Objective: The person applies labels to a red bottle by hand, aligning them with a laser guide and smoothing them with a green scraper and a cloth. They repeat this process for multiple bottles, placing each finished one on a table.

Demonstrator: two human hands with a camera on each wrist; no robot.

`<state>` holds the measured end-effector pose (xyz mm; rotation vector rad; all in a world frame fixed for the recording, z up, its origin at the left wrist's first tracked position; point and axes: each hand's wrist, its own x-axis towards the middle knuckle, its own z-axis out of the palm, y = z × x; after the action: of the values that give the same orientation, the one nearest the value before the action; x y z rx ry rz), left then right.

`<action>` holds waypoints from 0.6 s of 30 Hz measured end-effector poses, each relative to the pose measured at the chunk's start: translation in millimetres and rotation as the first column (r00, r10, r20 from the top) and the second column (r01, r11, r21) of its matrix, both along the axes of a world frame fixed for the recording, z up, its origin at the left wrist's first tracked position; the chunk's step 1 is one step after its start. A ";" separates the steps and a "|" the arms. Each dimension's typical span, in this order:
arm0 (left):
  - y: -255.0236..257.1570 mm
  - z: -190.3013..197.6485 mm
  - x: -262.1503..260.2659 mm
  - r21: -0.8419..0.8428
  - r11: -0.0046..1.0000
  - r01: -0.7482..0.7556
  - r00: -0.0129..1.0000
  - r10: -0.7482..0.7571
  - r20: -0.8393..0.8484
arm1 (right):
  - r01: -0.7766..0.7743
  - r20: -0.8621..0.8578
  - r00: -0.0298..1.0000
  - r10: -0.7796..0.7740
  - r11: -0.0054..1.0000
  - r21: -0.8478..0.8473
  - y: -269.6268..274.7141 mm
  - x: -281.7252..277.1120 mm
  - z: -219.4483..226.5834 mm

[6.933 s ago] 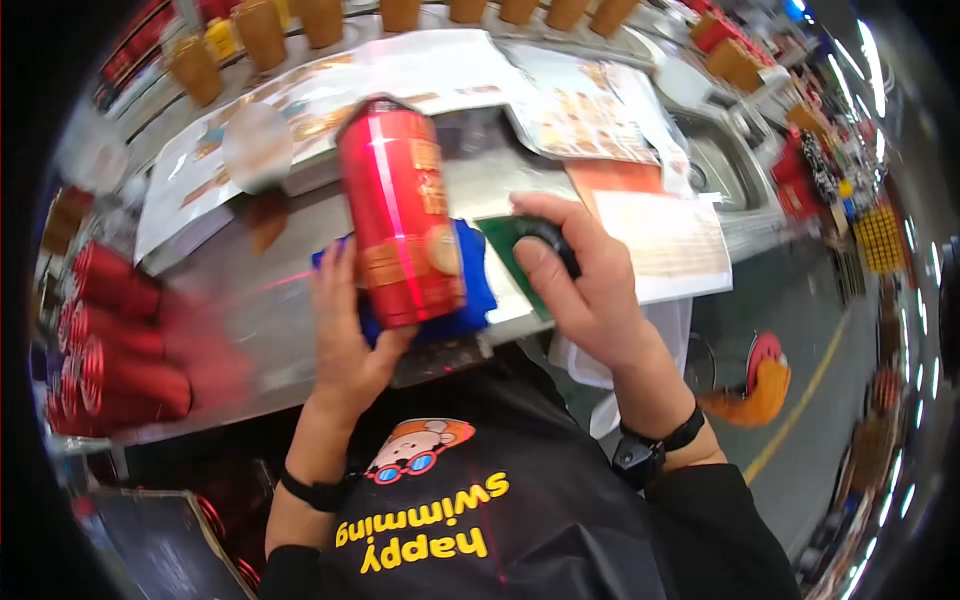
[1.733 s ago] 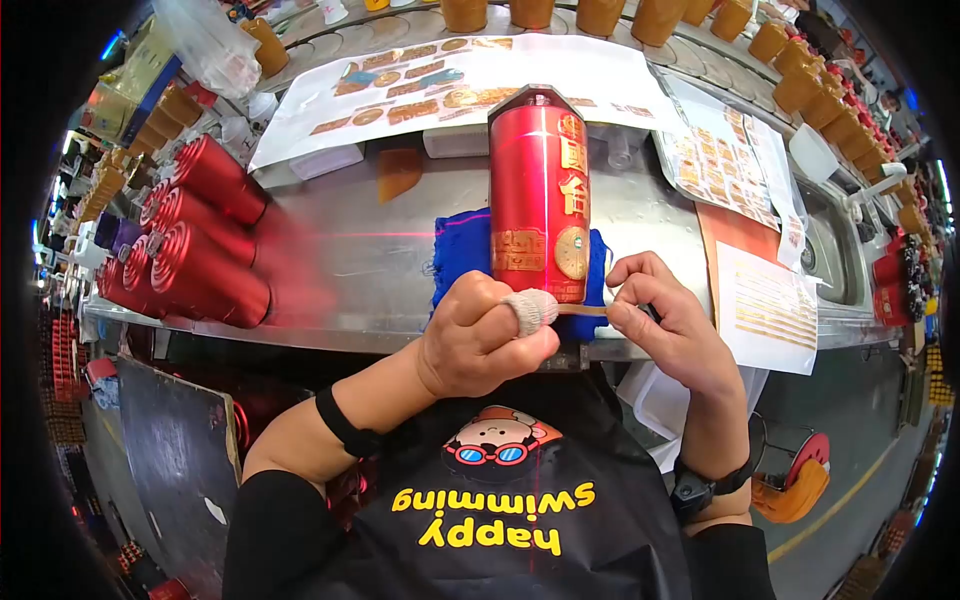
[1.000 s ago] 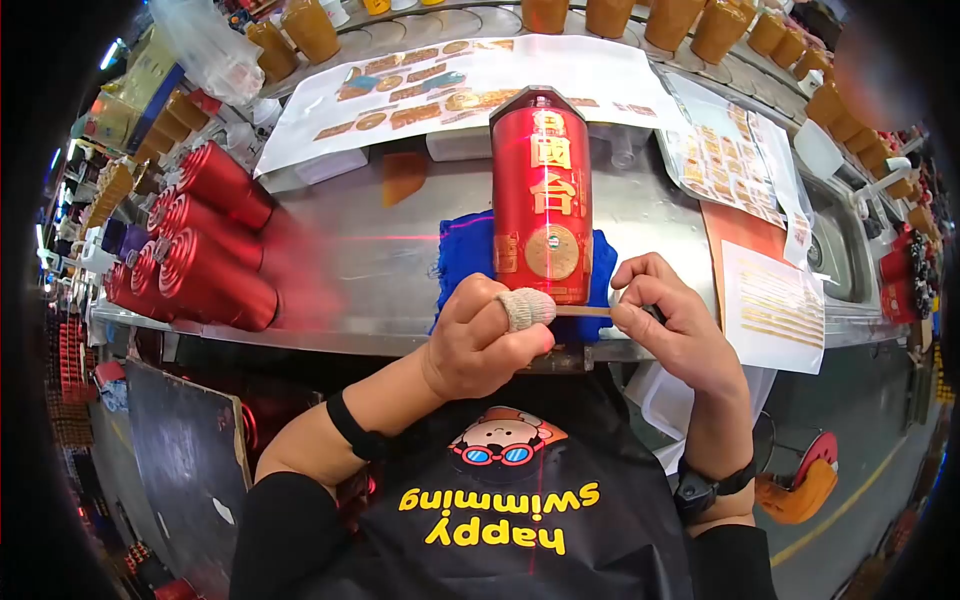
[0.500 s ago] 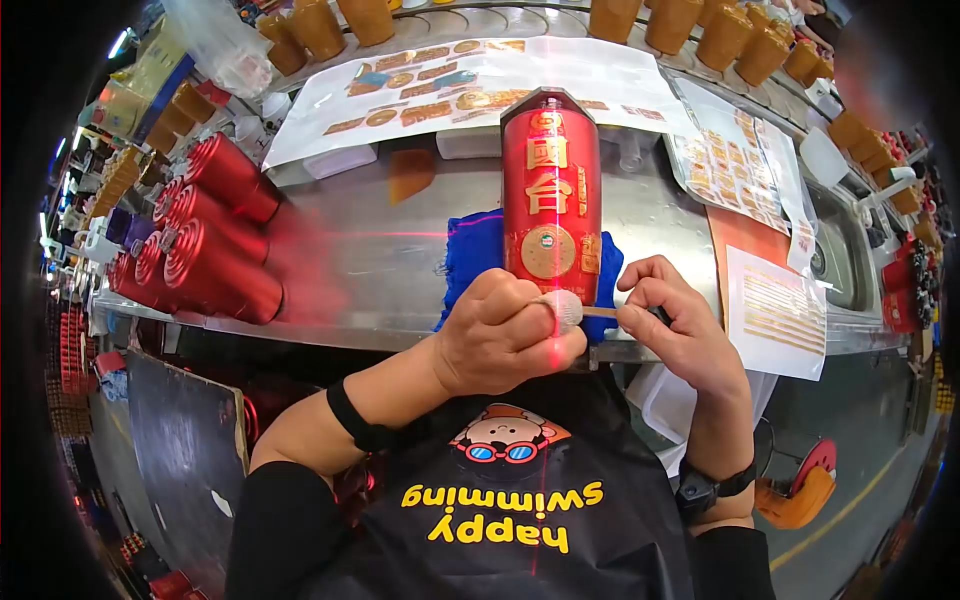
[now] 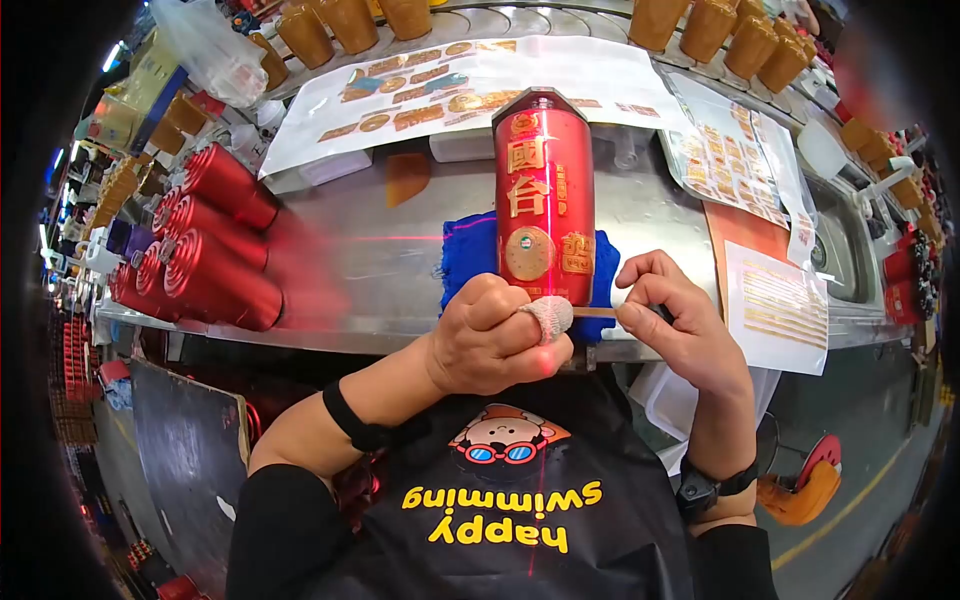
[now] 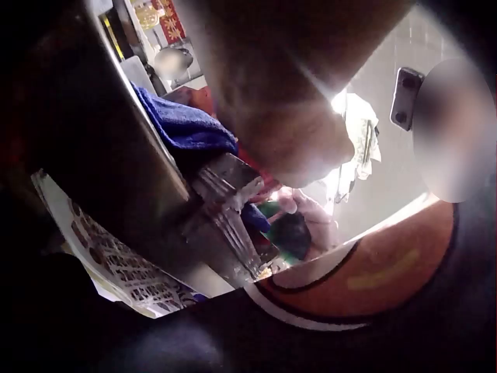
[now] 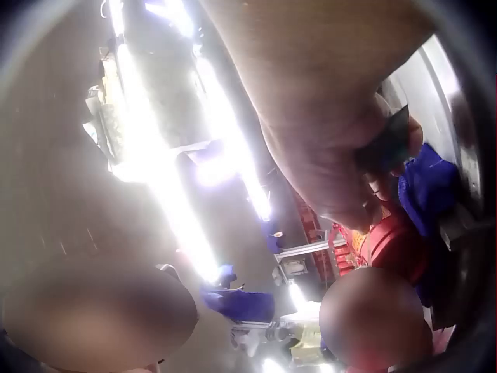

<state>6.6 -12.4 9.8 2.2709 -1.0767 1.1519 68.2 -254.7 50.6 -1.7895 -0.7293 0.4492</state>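
A red bottle [image 5: 535, 200] with raised gold characters and a round gold medallion lies on a blue cloth [image 5: 470, 265], base toward me. My left hand [image 5: 490, 340] curls its fingers at the bottle's base; one finger wears a knitted cover [image 5: 552, 318] and presses a thin brownish strip [image 5: 592, 313] there. Between thumb and forefinger, my right hand [image 5: 685, 325] pinches the strip's free end. A dark green flat piece [image 7: 388, 144] shows in that hand in the right wrist view. The bottle's underside is hidden by the left hand.
Several red bottles [image 5: 225, 275] lie stacked at the left of the metal table [image 5: 380, 270]. Gold label sheets [image 5: 440, 90] line the back, and a sheet of strips [image 5: 775, 310] lies at the right. A sink [image 5: 835, 240] stands beyond it.
The bottle has turned about its length, its medallion shifting from right to left, while the hands stayed near its base. Earliest, the left hand held the bottle's side and the right a green flat piece.
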 end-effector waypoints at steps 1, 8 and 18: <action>-0.3 0.8 -0.5 0.006 1.000 -0.005 1.000 0.005 -0.001 | 0.001 -0.020 1.000 -0.001 1.000 0.012 0.1 -0.6 2.2; 2.9 -0.1 0.4 0.006 0.998 0.062 0.997 -0.061 -0.046 | 0.020 0.005 1.000 -0.019 1.000 -0.013 2.4 1.6 -6.8; -4.1 4.2 -0.7 0.037 0.998 0.041 0.999 -0.040 -0.034 | 0.034 -0.038 0.999 -0.035 0.999 -0.030 2.4 -0.8 -8.5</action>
<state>5.8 -16.6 14.0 2.2778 -1.1348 1.0830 67.4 -252.2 42.1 -1.8139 -0.6672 0.4718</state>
